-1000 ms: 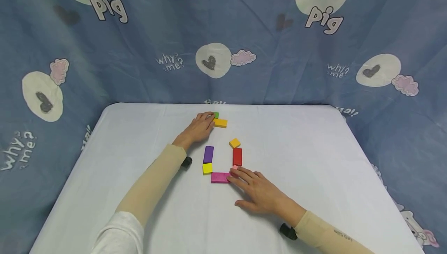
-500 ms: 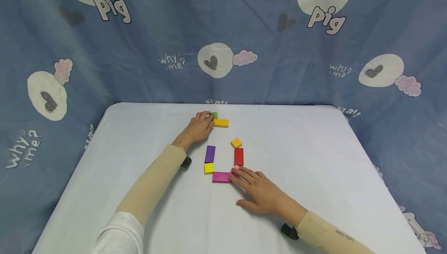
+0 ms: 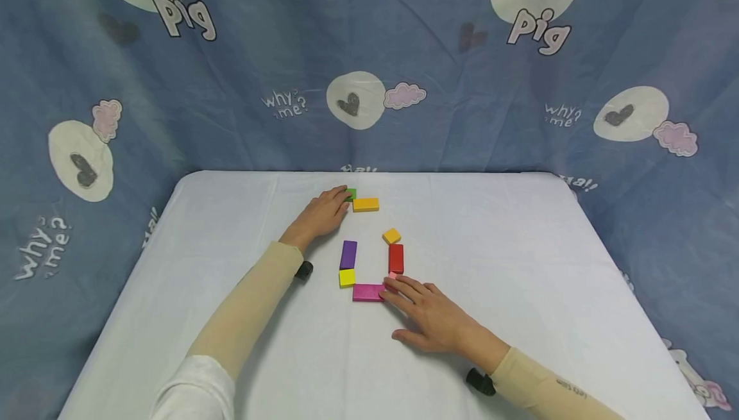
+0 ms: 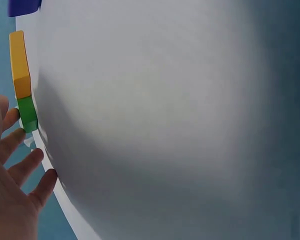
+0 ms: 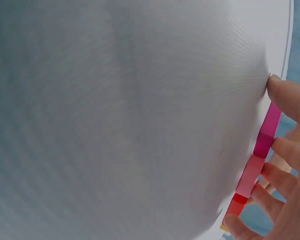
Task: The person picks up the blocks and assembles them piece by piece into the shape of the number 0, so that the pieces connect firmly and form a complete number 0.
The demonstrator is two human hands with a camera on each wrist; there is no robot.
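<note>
My left hand (image 3: 319,216) reaches to the far part of the table, its fingertips on a green block (image 3: 351,194). In the left wrist view the fingers are spread beside that green block (image 4: 28,114), which meets the end of an orange block (image 4: 21,65). My right hand (image 3: 433,317) lies low with fairly straight fingers, touching a magenta block (image 3: 367,293) and a light pink block (image 3: 392,275) partly hidden under the fingers. In the right wrist view the magenta block (image 5: 268,131), pink block (image 5: 250,176) and red block (image 5: 236,208) run along the fingertips.
On the white-covered table (image 3: 519,253), a purple block (image 3: 349,254) and a yellow block (image 3: 347,278) form the left side of the arrangement. At the right, a small tilted orange block (image 3: 391,236) sits beyond the red block (image 3: 396,259). A blue printed curtain (image 3: 242,138) hangs behind.
My left hand has shifted slightly left and toward me, and the green block has slid the same way along the orange one. The right hand stays in place.
</note>
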